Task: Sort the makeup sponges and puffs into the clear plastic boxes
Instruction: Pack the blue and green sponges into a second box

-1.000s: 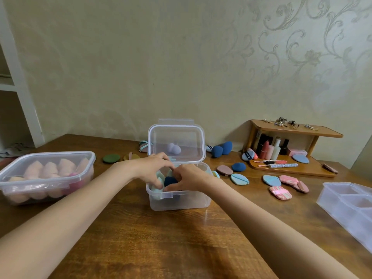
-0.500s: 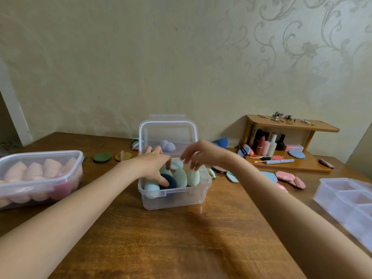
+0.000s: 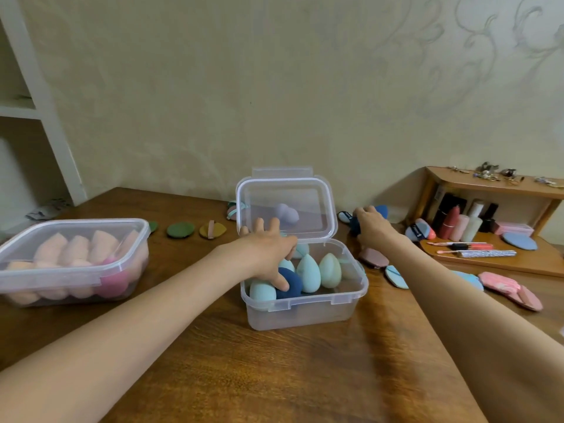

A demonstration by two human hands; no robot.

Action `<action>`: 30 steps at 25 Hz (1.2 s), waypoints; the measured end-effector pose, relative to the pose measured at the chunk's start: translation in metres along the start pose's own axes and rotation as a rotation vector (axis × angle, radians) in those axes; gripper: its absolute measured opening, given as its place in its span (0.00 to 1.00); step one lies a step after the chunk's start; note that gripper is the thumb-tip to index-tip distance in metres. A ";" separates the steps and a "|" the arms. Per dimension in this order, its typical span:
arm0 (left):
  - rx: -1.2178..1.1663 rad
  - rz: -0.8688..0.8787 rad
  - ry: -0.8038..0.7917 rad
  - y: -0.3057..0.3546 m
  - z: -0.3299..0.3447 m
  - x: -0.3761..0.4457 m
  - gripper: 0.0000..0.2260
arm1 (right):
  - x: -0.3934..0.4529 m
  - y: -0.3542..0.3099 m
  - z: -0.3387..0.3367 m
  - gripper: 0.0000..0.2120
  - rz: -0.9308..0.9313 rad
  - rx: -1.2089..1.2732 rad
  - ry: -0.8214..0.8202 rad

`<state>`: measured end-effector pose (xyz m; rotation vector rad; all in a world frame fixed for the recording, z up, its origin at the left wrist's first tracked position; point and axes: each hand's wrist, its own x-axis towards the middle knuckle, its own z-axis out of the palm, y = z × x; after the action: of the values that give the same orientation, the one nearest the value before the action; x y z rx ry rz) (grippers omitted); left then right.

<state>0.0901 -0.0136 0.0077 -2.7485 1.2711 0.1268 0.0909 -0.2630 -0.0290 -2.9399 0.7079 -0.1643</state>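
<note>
Open clear box (image 3: 305, 306) stands at centre of the tabletop (image 3: 274, 377), lid upright, holding blue and green teardrop sponges (image 3: 308, 273). Left hand (image 3: 268, 254) rests over the box, fingers spread, thumb touching a dark blue sponge (image 3: 291, 283). Right hand (image 3: 370, 227) reaches behind the box and grips a navy sponge (image 3: 355, 225). Closed box (image 3: 73, 261) of peach sponges sits at left. Puffs (image 3: 506, 286) lie at right.

Wooden table (image 3: 274, 377) carries two clear boxes (image 3: 305, 312), scattered puffs (image 3: 180, 230) and a wooden rack (image 3: 494, 264).
</note>
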 end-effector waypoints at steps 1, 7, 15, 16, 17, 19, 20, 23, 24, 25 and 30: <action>0.008 -0.006 -0.007 0.000 0.000 0.000 0.19 | -0.001 -0.002 -0.003 0.18 -0.020 0.039 0.084; 0.031 -0.014 -0.007 0.005 -0.001 -0.006 0.21 | -0.049 -0.028 -0.086 0.16 -0.096 0.565 0.247; -0.026 0.059 0.078 0.005 0.002 -0.018 0.18 | -0.126 -0.064 -0.076 0.16 -0.274 0.059 -0.490; -0.045 0.069 0.089 0.004 0.002 -0.018 0.18 | -0.125 -0.067 -0.069 0.16 -0.271 0.008 -0.427; -0.058 0.078 0.098 0.002 0.001 -0.018 0.18 | -0.125 -0.070 -0.064 0.16 -0.269 -0.018 -0.378; -0.060 0.100 0.103 0.001 0.000 -0.019 0.21 | -0.125 -0.075 -0.055 0.15 -0.267 -0.004 -0.328; -0.053 0.111 0.102 0.000 0.000 -0.018 0.25 | -0.125 -0.078 -0.051 0.13 -0.258 0.024 -0.307; -0.032 0.132 0.103 -0.001 0.000 -0.017 0.33 | -0.125 -0.088 -0.036 0.10 -0.234 0.156 -0.208; -0.016 0.136 0.102 -0.001 0.000 -0.017 0.34 | -0.127 -0.090 -0.034 0.11 -0.247 0.180 -0.176; 0.010 0.137 0.099 -0.001 0.000 -0.017 0.35 | -0.128 -0.091 -0.034 0.16 -0.256 0.178 -0.163; 0.195 0.122 0.037 0.004 0.002 -0.015 0.31 | -0.125 -0.078 -0.046 0.16 -0.255 0.163 -0.344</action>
<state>0.0773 -0.0048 0.0078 -2.5213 1.3814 -0.0359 0.0094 -0.1405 0.0177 -2.7841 0.2584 0.2463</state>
